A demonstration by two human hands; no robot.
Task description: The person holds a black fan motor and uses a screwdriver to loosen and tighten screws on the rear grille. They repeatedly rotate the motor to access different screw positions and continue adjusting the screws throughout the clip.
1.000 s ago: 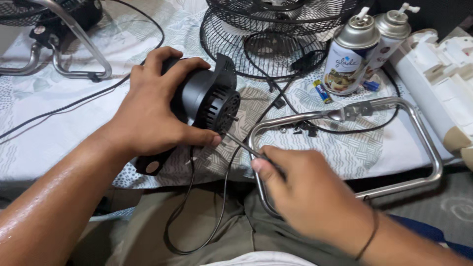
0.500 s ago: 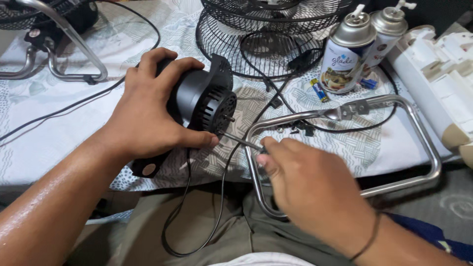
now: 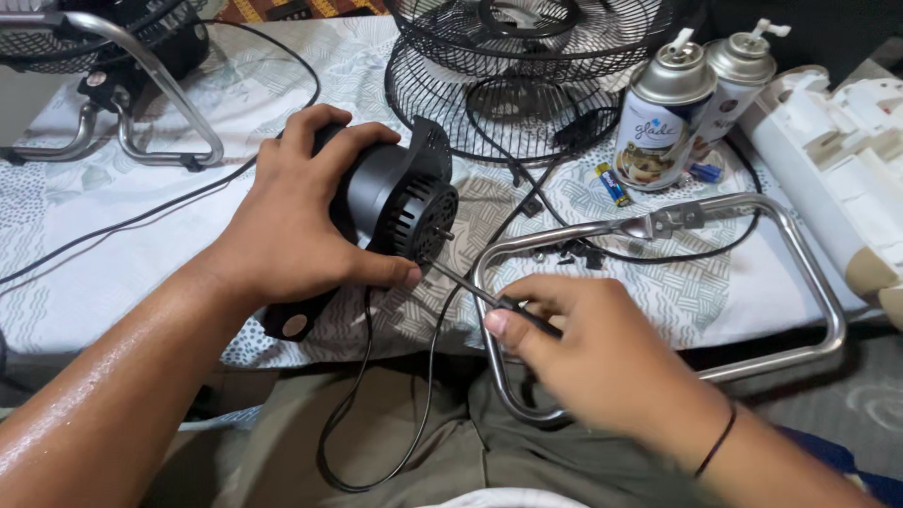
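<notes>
While I scan from the left edge, a second fan (image 3: 85, 56) with a chrome tube stand sits at the far corner of the patterned cloth (image 3: 235, 141), partly cut off by the frame. A black cord (image 3: 141, 216) trails from there across the cloth toward me. My left hand (image 3: 292, 226) comes next: fingers wrapped over the top and back of the black fan motor (image 3: 395, 202), thumb pressed along its lower front edge, a firm closed grip. That motor is tilted on its side at the near edge of the table, vented face and short shaft pointing right, its black base poking out below my palm. A thin cable (image 3: 376, 414) loops down from it over my lap. Just right of the motor face, the tip of a screwdriver (image 3: 489, 301) meets the lower rim of the vented face; I cannot tell whether it sits in a screw. My right hand (image 3: 602, 357) holds the dark handle, fingers curled tight round it, thumb along the top. Behind both hands, two black wire fan guards (image 3: 527, 85) lie stacked on the cloth. A bent chrome tube frame (image 3: 809, 282) lies under and around my right hand, running out past the table edge. Small black parts (image 3: 569, 252) lie beside its upper bar. Further right stand two spray cans (image 3: 687, 113), touching, with a small blue battery (image 3: 613, 184) near their base. White plastic housing (image 3: 837, 160) fills the right edge.
</notes>
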